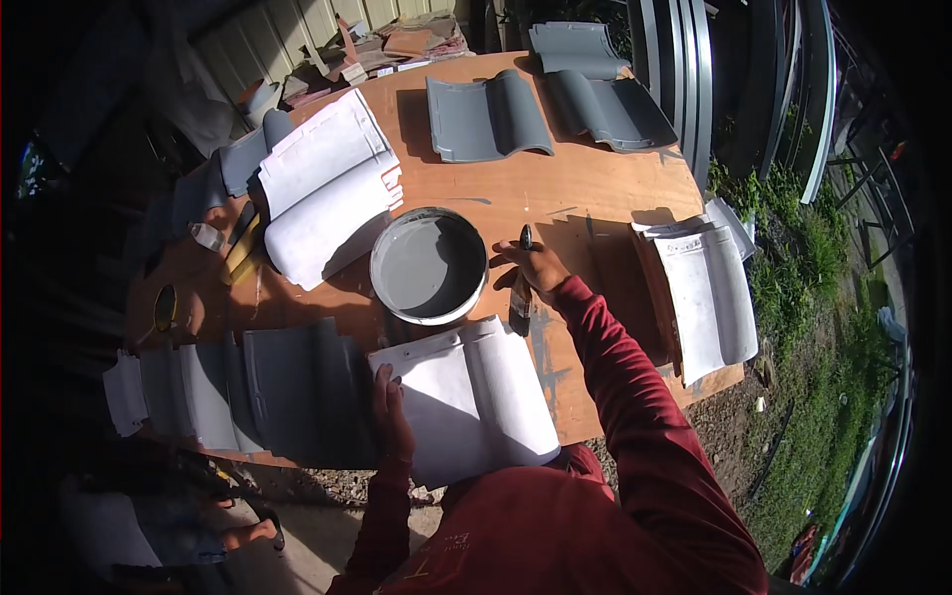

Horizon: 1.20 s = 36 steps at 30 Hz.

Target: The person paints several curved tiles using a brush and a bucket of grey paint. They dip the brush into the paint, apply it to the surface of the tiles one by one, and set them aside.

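My right hand point(538, 270) is closed around a paintbrush point(520, 309), its dark bristles pointing down toward me over the wooden table. Just left of that hand stands a round bucket point(375, 283) with grey paint point(421, 260) inside. In front of my body lies a white roof tile point(436, 372) with a raised curved ridge, partly in shadow. My left hand point(392, 412) grips this tile's left edge, fingers along the side. Beside it on the left, a dark grey roof tile point(297, 382) leads a row of several others.
Grey tiles point(486, 114) lie at the table's point(446, 183) far side. White tiles point(322, 188) stand left of the bucket, near a yellow-handled tool point(241, 260); more are stacked at right point(704, 297). Another person's leg point(248, 535) shows at lower left. Grass point(823, 416) lies right.
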### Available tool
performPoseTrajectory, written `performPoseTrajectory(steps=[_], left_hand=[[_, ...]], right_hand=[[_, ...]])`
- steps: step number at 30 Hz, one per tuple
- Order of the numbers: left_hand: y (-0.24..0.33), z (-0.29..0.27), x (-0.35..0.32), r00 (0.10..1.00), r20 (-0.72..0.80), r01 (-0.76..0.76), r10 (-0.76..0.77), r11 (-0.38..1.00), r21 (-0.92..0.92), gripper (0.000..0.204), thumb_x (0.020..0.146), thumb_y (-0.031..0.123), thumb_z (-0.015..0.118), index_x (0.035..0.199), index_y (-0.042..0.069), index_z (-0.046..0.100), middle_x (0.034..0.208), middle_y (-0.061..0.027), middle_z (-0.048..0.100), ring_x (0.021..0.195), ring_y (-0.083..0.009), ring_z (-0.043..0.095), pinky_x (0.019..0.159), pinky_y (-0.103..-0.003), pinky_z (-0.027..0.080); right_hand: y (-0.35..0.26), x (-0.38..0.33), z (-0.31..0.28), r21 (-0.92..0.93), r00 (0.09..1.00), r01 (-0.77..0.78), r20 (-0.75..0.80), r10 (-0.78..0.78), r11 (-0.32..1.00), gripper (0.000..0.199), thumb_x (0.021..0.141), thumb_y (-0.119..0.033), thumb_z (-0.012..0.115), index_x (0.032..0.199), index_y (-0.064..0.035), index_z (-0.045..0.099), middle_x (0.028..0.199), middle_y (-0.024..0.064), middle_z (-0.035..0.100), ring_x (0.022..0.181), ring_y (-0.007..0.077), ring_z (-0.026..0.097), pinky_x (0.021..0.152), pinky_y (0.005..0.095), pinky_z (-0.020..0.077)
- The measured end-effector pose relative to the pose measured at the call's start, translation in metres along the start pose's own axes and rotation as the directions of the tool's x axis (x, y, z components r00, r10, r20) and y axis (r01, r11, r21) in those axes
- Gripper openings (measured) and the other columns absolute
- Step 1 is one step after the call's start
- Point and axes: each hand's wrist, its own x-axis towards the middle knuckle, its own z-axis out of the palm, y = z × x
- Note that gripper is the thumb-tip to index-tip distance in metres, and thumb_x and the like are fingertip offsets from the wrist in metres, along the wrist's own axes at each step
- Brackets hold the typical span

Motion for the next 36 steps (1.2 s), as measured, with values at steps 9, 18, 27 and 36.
performPoseTrajectory(steps=[9, 18, 27, 36], left_hand=[[0.014, 0.06, 0.09, 0.993, 0.114, 0.068, -0.02, 0.896, -0.438, 0.085, 0.103, 0.061, 0.04, 0.16, 0.002, 0.018, 0.166, -0.0153, 0.022, 0.152, -0.0312, 0.025, 0.12, -0.048, 0.03], [0.013, 0.135, 0.124, 0.885, 0.466, 0.168, 0.005, 0.93, -0.327, 0.082, 0.105, 0.059, 0.031, 0.158, -0.002, 0.021, 0.164, -0.0153, 0.027, 0.151, -0.0298, 0.028, 0.122, -0.045, 0.027], [0.007, 0.143, 0.15, 0.842, 0.529, -0.254, 0.107, 0.943, 0.213, 0.06, 0.099, 0.022, 0.063, 0.151, 0.004, 0.041, 0.152, -0.0171, 0.046, 0.143, -0.0315, 0.042, 0.115, -0.042, 0.038], [-0.013, -0.031, 0.076, 0.92, 0.211, -0.29, 0.33, 0.214, 0.933, 0.059, 0.083, 0.011, 0.073, 0.137, 0.004, 0.052, 0.138, -0.0181, 0.054, 0.119, -0.0398, 0.056, 0.099, -0.047, 0.048]], right_hand=[[-0.008, 0.051, -0.006, 0.055, 0.991, -0.132, 0.001, 0.133, 0.99, 0.049, 0.102, -0.038, 0.057, 0.1, 0.0089, 0.07, 0.07, 0.0137, 0.065, 0.05, 0.0165, 0.052, 0.055, 0.0324, 0.0467], [-0.036, 0.049, -0.111, 0.105, 0.971, -0.099, -0.208, 0.119, 0.99, 0.052, 0.104, -0.043, 0.052, 0.098, 0.0056, 0.071, 0.075, 0.0107, 0.07, 0.062, 0.0169, 0.062, 0.055, 0.029, 0.0443], [-0.044, -0.064, -0.156, -0.319, 0.821, 0.144, -0.49, -0.294, 0.937, 0.04, 0.105, -0.034, 0.055, 0.116, 0.0019, 0.069, 0.099, 0.0142, 0.073, 0.062, 0.0146, 0.063, 0.057, 0.0297, 0.0492], [-0.004, -0.234, -0.123, -0.325, 0.793, 0.003, -0.575, -0.2, 0.946, 0.067, 0.105, -0.059, 0.038, 0.118, 0.0019, 0.064, 0.103, 0.0108, 0.066, 0.075, 0.0139, 0.062, 0.064, 0.0279, 0.0501]])
